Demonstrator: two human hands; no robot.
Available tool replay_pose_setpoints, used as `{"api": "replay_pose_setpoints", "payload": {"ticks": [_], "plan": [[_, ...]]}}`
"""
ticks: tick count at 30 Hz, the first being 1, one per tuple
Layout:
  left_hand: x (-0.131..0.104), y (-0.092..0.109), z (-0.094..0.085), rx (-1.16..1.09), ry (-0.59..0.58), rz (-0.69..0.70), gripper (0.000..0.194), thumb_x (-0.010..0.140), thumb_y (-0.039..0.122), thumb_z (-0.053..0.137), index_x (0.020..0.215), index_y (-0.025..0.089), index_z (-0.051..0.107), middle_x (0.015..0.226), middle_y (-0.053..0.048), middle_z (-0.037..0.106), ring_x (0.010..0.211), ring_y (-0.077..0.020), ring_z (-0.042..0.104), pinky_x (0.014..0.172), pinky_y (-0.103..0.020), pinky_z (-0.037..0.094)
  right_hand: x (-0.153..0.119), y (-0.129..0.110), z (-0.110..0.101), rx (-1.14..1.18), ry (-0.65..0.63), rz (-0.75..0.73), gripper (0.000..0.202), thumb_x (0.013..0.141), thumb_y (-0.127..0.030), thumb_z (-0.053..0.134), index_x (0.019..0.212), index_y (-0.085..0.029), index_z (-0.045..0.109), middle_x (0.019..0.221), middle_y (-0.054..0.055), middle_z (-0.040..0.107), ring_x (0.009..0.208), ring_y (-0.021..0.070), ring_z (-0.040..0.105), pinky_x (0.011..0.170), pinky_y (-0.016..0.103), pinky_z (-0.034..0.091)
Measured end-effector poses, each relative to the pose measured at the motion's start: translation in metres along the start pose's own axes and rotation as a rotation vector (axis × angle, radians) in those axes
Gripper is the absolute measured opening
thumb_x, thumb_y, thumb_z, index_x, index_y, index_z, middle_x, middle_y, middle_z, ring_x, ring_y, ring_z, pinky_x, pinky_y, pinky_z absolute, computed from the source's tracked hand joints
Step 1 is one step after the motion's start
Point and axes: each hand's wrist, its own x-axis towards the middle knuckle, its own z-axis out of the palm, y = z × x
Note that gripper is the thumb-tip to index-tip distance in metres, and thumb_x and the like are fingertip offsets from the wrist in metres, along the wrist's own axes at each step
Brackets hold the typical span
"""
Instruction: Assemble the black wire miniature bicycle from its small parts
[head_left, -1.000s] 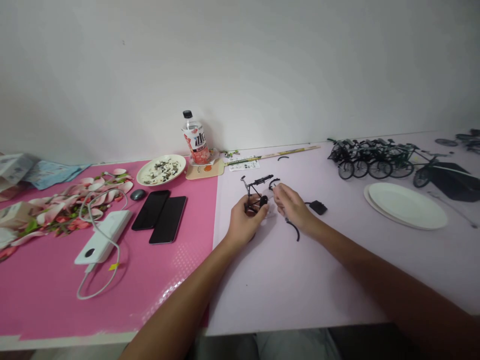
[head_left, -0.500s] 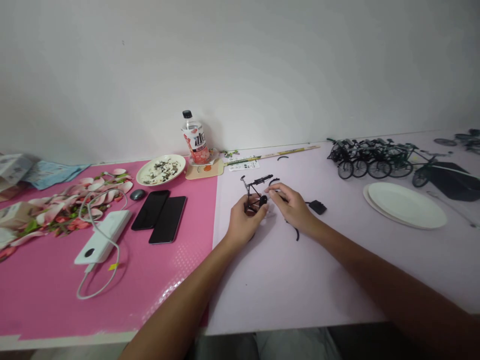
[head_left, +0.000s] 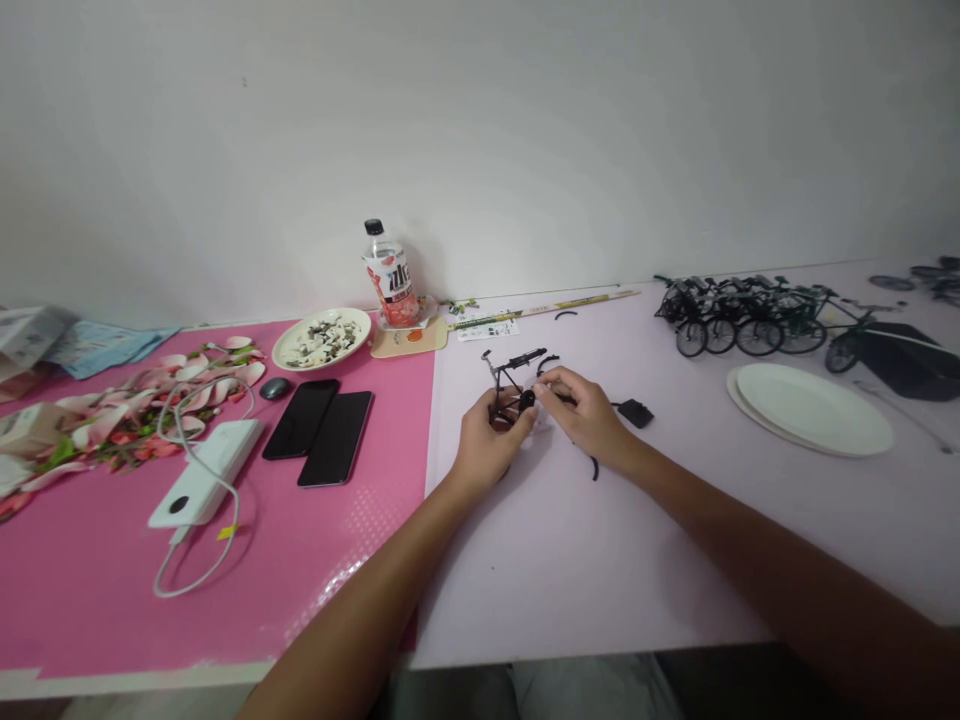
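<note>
A black toy bicycle frame (head_left: 511,373) is gripped in my left hand (head_left: 491,440), its saddle and top bars rising above the fingers. Close against its right side, my right hand (head_left: 589,412) is closed with thumb and forefinger pinched together. Whatever sits in that pinch is too small and covered to name. Just beyond the fingers lies a curved black piece (head_left: 547,363). A flat black part (head_left: 635,413) rests to the right of my right hand, and another black curved strip (head_left: 595,468) lies below its wrist.
Several finished toy bicycles (head_left: 757,325) stand at the back right, near white oval plates (head_left: 817,410). On the left are two phones (head_left: 337,440), a white power bank (head_left: 206,475) with cable, a plate of small parts (head_left: 285,350), a bottle (head_left: 391,285) and artificial petals (head_left: 97,430).
My right hand's fingertips have shifted very slightly in toward the bicycle frame. My left hand and the frame stay where they were.
</note>
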Motion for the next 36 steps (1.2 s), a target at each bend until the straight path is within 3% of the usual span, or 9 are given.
{"api": "replay_pose_setpoints", "payload": {"ticks": [36], "plan": [[0.0002,-0.0014,0.0001,0.0,-0.01,0.006,0.032,0.082,0.028,0.079,0.109,0.014,0.068,0.107,-0.011,0.073,0.076,-0.0119,0.064,0.068,-0.025,0.054,0.0001,0.0027,-0.0009,-0.094,-0.004,-0.012,0.027,0.099,-0.049,0.059,0.097,-0.023,0.064,0.066,-0.003,0.054,0.058,0.0142,0.049,0.055,0.028,0.038]]}}
